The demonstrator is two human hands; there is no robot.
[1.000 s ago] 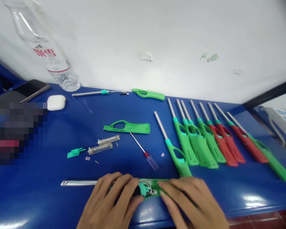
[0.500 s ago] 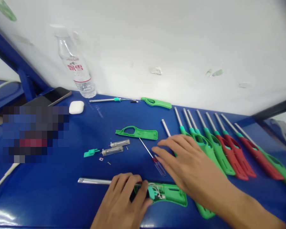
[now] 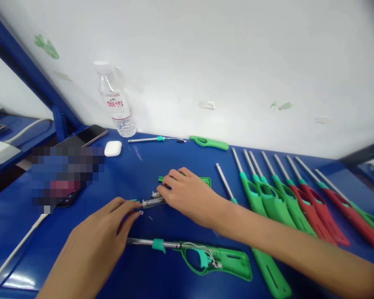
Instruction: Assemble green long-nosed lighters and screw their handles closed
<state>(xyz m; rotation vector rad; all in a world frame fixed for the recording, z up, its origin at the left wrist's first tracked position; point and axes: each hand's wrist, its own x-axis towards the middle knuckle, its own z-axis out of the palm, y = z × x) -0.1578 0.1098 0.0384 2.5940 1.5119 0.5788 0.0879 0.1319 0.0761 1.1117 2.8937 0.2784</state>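
My right hand reaches across the blue table, its curled fingertips pinching one of two clear tubes. It lies over a green shell half. My left hand comes in from the lower left, thumb and fingers closed at a small teal part just left of the tubes. An opened green lighter with a metal nozzle, wires and a teal trigger lies free in front of both hands.
Several finished green and red lighters lie in a row on the right. At the back are a water bottle, a white earbud case, a phone, a loose nozzle and a green shell. A white cable runs along the left.
Both hands left the opened lighter. My right hand swung left over the green shell to the clear tubes, and my left hand moved up to the teal part. The view tilted up.
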